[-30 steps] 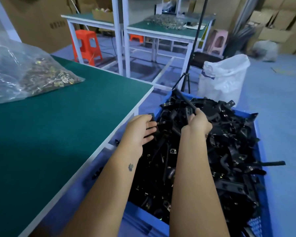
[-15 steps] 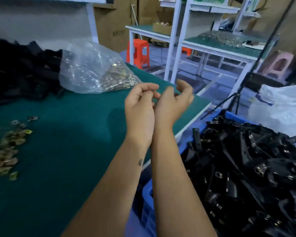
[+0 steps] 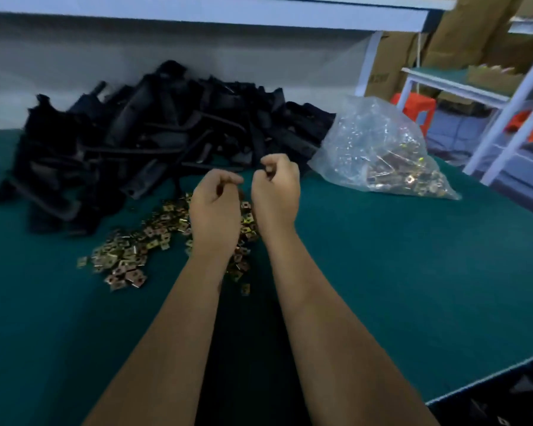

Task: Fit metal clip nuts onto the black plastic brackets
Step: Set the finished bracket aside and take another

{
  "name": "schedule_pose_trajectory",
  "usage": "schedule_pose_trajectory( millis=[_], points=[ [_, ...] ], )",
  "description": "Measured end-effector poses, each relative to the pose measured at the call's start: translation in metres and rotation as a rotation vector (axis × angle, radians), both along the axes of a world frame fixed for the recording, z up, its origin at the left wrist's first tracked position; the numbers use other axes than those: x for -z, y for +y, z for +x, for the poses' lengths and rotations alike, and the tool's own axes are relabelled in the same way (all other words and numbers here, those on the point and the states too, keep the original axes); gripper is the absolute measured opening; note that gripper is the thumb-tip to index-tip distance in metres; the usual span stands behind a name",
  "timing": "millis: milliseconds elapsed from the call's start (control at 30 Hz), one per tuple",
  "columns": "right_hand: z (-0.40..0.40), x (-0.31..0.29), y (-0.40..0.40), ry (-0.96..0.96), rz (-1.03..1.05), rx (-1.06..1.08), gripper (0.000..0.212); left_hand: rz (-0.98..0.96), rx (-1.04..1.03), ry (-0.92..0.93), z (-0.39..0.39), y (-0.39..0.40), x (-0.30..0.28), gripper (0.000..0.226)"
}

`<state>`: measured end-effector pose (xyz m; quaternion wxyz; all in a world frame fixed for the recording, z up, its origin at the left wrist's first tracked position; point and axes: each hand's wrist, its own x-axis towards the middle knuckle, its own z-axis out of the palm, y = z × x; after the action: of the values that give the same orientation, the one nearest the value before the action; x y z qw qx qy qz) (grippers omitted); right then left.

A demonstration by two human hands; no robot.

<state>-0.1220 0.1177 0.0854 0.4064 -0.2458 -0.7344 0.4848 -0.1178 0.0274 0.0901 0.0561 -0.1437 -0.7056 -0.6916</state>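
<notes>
A heap of black plastic brackets [image 3: 154,142] lies at the back left of the green table [image 3: 382,272]. In front of it, loose brass-coloured metal clip nuts [image 3: 136,250] are scattered on the mat. My left hand [image 3: 216,207] and my right hand [image 3: 276,195] hover side by side above the right part of that scatter. The fingers of both hands are curled in toward the thumbs, and I see nothing held in either. My forearms hide some of the nuts.
A clear plastic bag [image 3: 382,149] full of more clip nuts sits on the table right of the heap. A white shelf [image 3: 197,10] runs overhead. A crate of black parts [image 3: 505,401] shows below the table's right edge. An orange stool [image 3: 416,106] and another bench [image 3: 443,81] stand beyond.
My view has swung left from the crate to the table. Both hands left the crate empty, moved over the loose clip nuts, and their fingers have curled in.
</notes>
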Motion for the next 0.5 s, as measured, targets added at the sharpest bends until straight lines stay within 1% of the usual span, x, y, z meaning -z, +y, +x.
schedule_pose_trajectory(
  millis=[67, 100, 167, 233, 333, 433, 500],
  points=[
    [-0.004, 0.006, 0.006, -0.164, 0.04, -0.002, 0.029, -0.099, -0.038, -0.031, -0.011, -0.015, 0.016, 0.028],
    [-0.006, 0.011, 0.014, -0.242, 0.076, -0.007, 0.034, -0.109, -0.05, -0.072, -0.015, -0.019, 0.023, 0.028],
    [-0.012, 0.014, 0.028, -0.398, 0.173, -0.001, 0.043, -0.041, -0.055, -0.151, -0.02, -0.02, 0.028, 0.028],
    [-0.018, 0.016, 0.04, -0.505, 0.19, -0.028, 0.05, -0.013, -0.057, -0.182, -0.023, -0.018, 0.028, 0.028],
    [-0.029, 0.015, 0.052, -0.678, 0.22, -0.091, 0.053, -0.129, -0.048, -0.171, -0.025, -0.014, 0.03, 0.029],
    [-0.038, 0.012, 0.058, -0.784, 0.228, -0.114, 0.052, -0.208, -0.063, -0.186, -0.026, -0.012, 0.029, 0.03],
    [-0.039, 0.014, 0.058, -0.788, 0.239, -0.095, 0.051, -0.235, -0.058, -0.188, -0.026, -0.012, 0.028, 0.03]
  ],
)
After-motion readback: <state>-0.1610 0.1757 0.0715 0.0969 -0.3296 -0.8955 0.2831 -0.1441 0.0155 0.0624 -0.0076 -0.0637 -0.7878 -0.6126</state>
